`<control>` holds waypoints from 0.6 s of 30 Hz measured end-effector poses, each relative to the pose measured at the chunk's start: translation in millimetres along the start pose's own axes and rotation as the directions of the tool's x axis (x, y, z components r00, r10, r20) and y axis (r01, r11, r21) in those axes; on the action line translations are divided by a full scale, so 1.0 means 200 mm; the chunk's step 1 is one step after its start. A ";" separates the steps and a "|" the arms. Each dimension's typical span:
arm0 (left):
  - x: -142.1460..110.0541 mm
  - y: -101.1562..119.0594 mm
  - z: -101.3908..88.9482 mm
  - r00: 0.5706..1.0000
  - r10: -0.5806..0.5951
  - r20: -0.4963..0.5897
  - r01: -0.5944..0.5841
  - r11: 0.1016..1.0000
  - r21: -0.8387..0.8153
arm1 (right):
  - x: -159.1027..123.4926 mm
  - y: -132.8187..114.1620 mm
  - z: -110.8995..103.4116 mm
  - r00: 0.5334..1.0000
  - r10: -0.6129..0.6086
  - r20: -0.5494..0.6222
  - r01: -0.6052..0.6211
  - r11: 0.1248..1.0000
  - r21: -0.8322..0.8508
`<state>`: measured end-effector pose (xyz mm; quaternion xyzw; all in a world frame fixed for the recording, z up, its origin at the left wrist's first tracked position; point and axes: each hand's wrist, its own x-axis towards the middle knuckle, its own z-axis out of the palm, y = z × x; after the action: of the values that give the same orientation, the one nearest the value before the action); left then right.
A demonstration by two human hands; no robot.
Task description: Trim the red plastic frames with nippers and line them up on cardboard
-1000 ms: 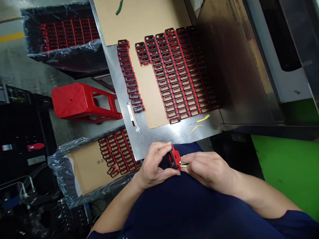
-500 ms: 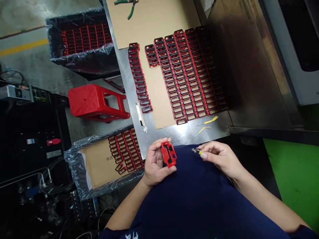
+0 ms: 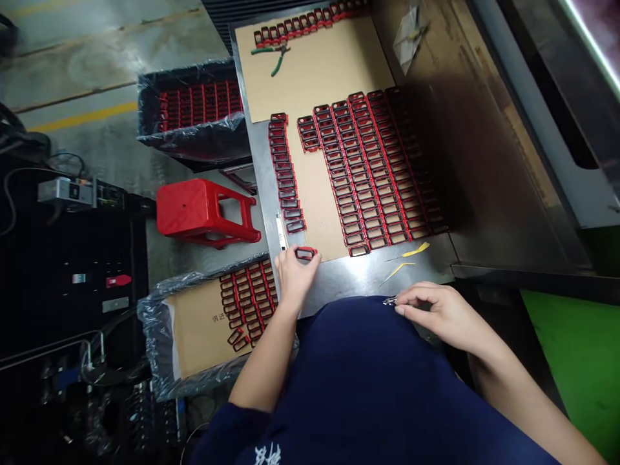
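Near the front left of the metal table, my left hand (image 3: 295, 274) is closed on a red-and-black plastic frame (image 3: 305, 254). That frame is just below a single column of similar frames (image 3: 287, 184). My right hand (image 3: 433, 310), in front of my body, pinches a small shiny metal tool (image 3: 390, 301); its exact kind is too small to make out. To the right, several columns of matching frames (image 3: 365, 187) lie on cardboard. Between them and my right hand are two thin picks with yellow handles (image 3: 415, 250).
A white-handled tool (image 3: 281, 232) lies by the table's left edge. Green-handled pliers (image 3: 276, 55) rest on the far cardboard (image 3: 320, 71). Left of the table are a red stool (image 3: 184, 206) and plastic-lined bins (image 3: 188, 126) with frames. A metal wall (image 3: 475, 148) bounds the right side.
My left hand has moved forward and left with the frame, from before my body to the table below the left column. My right hand still holds the metal tool. The view has shifted.
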<state>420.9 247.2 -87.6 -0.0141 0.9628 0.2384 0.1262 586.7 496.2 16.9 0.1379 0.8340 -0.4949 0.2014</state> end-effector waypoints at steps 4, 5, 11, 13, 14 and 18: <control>0.25 0.05 0.07 0.993 -0.087 -0.082 0.100 0.981 0.167 | 0.02 -0.03 0.06 0.998 -0.021 0.064 0.018 0.998 0.057; 0.29 0.05 0.09 0.991 -0.096 -0.091 0.111 0.976 0.187 | 0.02 -0.04 0.06 0.997 -0.025 0.074 0.021 0.998 0.064; 0.36 0.05 0.13 0.988 -0.106 -0.108 0.131 0.956 0.263 | 0.01 -0.01 0.07 0.998 -0.016 0.068 0.012 0.998 0.064; 0.36 0.04 0.13 0.989 -0.103 -0.103 0.129 0.949 0.287 | 0.01 0.01 0.08 0.998 -0.008 0.066 0.004 0.998 0.065; 0.35 0.04 0.12 0.990 -0.097 -0.099 0.123 0.947 0.298 | 0.01 0.02 0.09 0.998 0.000 0.065 -0.005 0.998 0.066; 0.35 0.02 0.12 0.996 -0.048 -0.080 0.072 0.939 0.336 | 0.02 0.05 0.12 0.996 0.049 0.072 -0.055 0.995 0.084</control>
<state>359.7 264.3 -124.3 -0.0300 0.9924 0.0645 0.1000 592.2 479.7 -4.2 0.1507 0.8004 -0.5295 0.2371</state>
